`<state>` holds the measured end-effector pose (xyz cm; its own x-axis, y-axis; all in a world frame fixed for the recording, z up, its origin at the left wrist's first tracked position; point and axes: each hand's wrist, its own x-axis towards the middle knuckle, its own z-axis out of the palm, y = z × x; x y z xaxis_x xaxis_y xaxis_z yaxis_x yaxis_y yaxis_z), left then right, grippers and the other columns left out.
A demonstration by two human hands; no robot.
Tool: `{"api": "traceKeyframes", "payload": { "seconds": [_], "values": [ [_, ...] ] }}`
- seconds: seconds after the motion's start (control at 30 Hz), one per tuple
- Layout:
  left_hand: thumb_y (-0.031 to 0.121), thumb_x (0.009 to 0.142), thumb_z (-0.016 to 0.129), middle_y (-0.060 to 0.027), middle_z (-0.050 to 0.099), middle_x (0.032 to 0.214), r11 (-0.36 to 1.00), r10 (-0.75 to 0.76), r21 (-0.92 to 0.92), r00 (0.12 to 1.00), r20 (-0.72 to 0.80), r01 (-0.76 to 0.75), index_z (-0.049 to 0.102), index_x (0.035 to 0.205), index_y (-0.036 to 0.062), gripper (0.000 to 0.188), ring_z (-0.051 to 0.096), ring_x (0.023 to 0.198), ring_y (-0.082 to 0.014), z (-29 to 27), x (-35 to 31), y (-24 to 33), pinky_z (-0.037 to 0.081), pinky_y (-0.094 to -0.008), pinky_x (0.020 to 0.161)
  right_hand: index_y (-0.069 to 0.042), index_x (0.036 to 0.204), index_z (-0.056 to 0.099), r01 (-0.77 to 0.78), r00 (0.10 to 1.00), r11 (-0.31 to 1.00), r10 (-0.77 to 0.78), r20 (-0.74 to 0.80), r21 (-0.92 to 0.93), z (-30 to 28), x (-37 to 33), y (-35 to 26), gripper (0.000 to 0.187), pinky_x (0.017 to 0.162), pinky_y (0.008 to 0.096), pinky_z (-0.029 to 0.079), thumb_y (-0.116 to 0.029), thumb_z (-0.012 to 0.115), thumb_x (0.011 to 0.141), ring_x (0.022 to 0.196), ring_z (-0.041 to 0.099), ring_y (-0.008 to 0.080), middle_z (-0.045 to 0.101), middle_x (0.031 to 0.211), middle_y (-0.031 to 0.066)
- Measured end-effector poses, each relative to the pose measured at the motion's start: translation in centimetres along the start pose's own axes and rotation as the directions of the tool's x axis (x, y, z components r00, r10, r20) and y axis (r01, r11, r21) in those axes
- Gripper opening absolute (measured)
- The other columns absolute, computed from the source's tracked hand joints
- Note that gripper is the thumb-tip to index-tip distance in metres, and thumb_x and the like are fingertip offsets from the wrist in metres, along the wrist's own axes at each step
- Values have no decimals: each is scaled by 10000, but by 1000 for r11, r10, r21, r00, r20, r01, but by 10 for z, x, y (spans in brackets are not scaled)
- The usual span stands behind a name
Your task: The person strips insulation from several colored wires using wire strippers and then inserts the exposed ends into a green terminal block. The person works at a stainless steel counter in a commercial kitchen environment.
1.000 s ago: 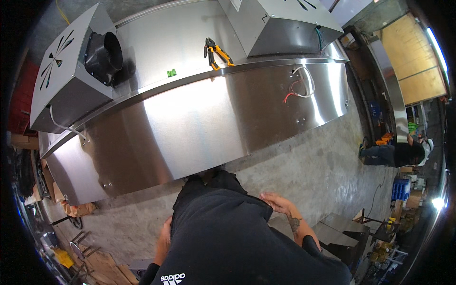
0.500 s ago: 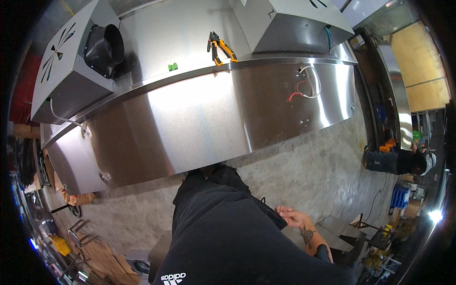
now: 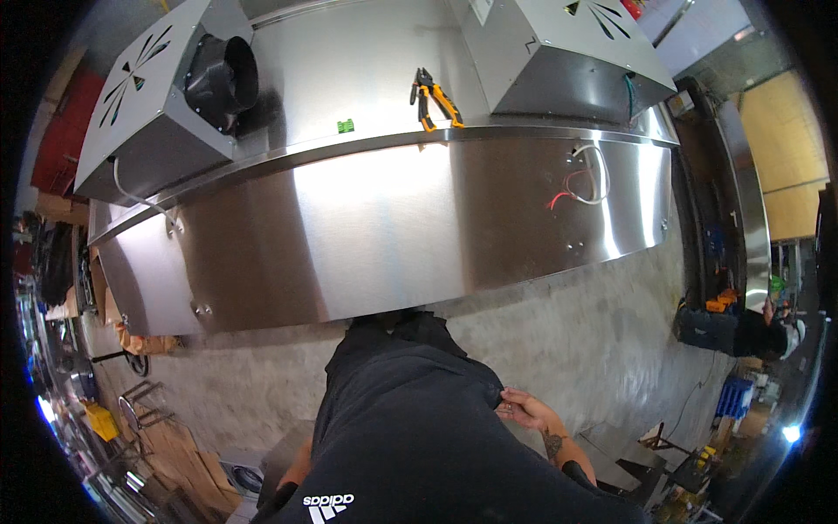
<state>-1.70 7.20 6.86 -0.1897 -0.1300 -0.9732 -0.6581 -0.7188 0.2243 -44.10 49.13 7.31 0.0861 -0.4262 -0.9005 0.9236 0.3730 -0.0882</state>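
My right hand (image 3: 525, 410) is at my right hip, its thumb and fingers closed on the edge of the black fabric (image 3: 491, 384) of my clothing. Part of my left forearm (image 3: 298, 465) shows beside my body, but the hand itself is hidden. In front of me stands a long stainless steel sheet-metal body (image 3: 384, 227). On its upper ledge lie pliers (image 3: 433, 103) with orange and black handles, jaws pointing away. Left of them sits a small green block (image 3: 346, 127). A white cable with red wire ends (image 3: 602, 179) comes out of the front panel at right.
Two grey metal boxes stand on the steel body: the left box (image 3: 148, 140) with a black round duct collar (image 3: 229, 83), the right box (image 3: 576, 79) with slotted vents. A person in dark clothes (image 3: 729, 332) works at far right. Flattened cardboard (image 3: 175, 454) lies at lower left.
The view has shifted, so the steel body and pliers appear farther right. My right hand has moved closer against my hip. My left forearm has come into view.
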Motion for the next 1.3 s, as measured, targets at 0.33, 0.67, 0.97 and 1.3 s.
{"api": "traceKeyframes", "payload": {
  "seconds": [0.33, 0.67, 0.97, 1.3],
  "values": [
    [259, 1006, 821, -37, 679, 856, 932, 131, 342, 991, -2, -122, 685, 1078, 26, 279, 650, 787, -104, -18, 59, 43, 599, -365, 679, 19, 1164, 694, 389, 607, -170, -692, 391, -905, 150, 10, -203, 313, 866, 533, 556, -279, 619, 1106, 1006, 715, 478, 733, 1074, 278],
    [357, 1105, 670, -124, 758, 972, 281, 679, 621, 609, 410, -731, 723, 1197, 19, 354, 712, 889, -251, 80, -18, 326, 572, -420, 819, 6, 1328, 633, 171, -162, -586, -810, 564, -792, 415, 64, -439, 425, 994, 553, 530, -325, 687, 1067, 1183, 646, 444, 661, 1276, 280],
    [170, 1092, 664, -156, 662, 1305, -141, 990, 682, -109, 89, -717, 695, 1319, 45, 261, 653, 1135, -305, 116, -29, 530, 562, -433, 964, 105, 1408, 478, -80, 75, -356, -934, 350, -931, 465, 132, -485, 798, 999, 652, 520, -477, 781, 953, 1274, 589, 557, 594, 1270, 417],
    [221, 1059, 716, -163, 707, 1237, -97, 939, 742, 187, 289, -663, 766, 1293, 37, 302, 658, 1151, -338, 108, -18, 579, 548, -475, 1047, 168, 1220, 528, 138, 215, -315, -916, 338, -939, 482, 132, -502, 554, 932, 579, 591, -234, 766, 922, 1006, 722, 581, 686, 1084, 435]
  ]
}}
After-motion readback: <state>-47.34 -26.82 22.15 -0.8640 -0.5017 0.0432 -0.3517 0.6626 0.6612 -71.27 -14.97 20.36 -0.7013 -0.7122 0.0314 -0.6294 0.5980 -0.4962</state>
